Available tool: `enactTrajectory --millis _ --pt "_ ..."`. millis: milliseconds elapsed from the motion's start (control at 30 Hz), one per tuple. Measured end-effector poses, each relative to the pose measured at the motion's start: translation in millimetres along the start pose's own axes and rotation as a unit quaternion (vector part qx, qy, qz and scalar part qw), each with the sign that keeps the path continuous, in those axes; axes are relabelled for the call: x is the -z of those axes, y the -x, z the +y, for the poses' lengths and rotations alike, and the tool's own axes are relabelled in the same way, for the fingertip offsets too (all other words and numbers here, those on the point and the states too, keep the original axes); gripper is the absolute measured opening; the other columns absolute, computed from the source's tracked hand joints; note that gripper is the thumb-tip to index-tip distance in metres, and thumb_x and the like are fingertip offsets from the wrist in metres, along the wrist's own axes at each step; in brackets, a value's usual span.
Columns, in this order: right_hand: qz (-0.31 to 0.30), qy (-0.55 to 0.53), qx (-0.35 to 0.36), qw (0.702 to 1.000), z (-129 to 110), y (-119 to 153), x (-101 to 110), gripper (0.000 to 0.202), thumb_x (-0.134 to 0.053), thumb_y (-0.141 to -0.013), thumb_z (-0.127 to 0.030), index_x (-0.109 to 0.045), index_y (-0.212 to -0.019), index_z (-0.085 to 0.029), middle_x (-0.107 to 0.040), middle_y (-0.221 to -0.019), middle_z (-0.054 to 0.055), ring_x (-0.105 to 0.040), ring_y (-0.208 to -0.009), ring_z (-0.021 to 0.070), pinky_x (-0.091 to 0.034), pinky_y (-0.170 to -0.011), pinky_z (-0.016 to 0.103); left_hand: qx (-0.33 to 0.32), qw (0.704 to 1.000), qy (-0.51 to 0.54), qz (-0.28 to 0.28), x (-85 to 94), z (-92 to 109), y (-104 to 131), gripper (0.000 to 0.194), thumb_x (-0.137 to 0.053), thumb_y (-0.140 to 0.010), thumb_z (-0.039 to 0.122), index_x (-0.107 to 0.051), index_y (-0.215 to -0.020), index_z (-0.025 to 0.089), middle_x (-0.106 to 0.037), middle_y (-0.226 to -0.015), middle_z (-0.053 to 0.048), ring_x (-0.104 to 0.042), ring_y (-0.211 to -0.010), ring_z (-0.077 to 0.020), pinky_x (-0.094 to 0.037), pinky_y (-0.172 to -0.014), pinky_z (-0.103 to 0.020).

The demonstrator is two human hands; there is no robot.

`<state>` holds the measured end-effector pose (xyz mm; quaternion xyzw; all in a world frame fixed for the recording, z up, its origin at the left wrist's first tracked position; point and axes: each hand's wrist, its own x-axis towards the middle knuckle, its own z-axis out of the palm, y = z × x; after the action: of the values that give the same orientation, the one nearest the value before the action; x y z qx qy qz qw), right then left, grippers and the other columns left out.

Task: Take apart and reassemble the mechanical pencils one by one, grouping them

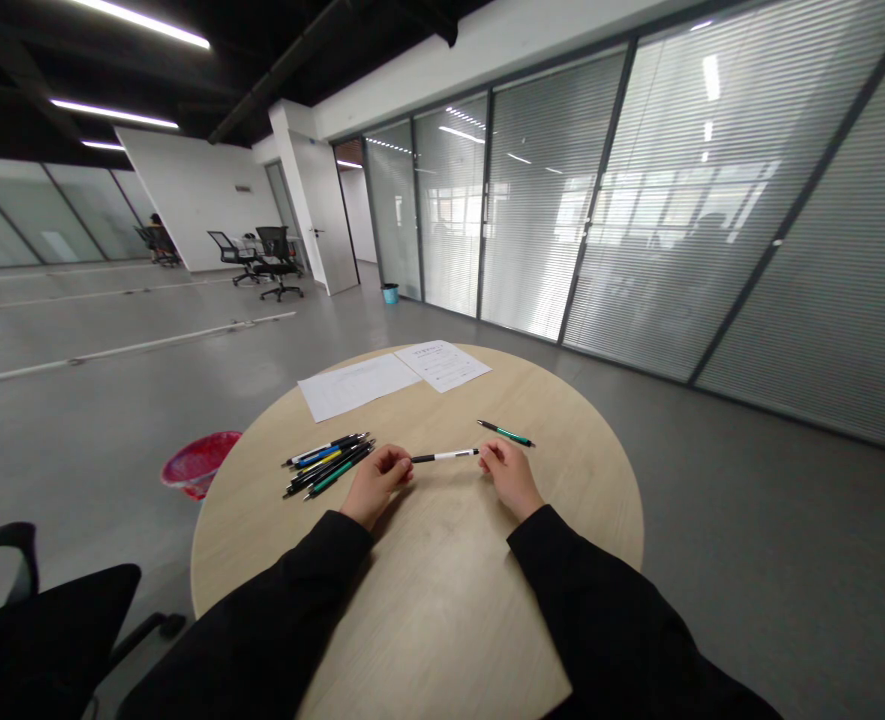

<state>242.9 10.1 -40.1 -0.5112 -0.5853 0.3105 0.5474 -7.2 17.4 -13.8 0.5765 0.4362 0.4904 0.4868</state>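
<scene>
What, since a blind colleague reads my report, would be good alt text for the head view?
A person's left hand and right hand hold a black-and-white pen by its ends at a round table. A pile of pens lies by the left hand, a lone green pen beyond the right, and two papers toward the far edge.

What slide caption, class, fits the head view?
Left hand and right hand hold a white-and-black pen near piled pens.
</scene>
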Motion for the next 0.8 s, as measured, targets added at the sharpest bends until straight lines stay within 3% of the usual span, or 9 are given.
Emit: enactTrajectory --millis 800 --pt "0.002 0.023 0.007 1.000 -2.7 1.0 0.4 0.029 -0.050 -0.090 -0.040 -0.056 -0.070 -0.021 -0.059 -0.062 -0.001 -0.052 -0.059 0.0159 -0.039 -0.058 0.026 -0.003 1.000 -0.018 0.002 0.0 2.1 -0.2 0.028 -0.074 -0.073 0.043 -0.062 -0.079 0.018 -0.063 -0.068 0.002 -0.061 -0.062 -0.0138 -0.049 -0.063 -0.026"
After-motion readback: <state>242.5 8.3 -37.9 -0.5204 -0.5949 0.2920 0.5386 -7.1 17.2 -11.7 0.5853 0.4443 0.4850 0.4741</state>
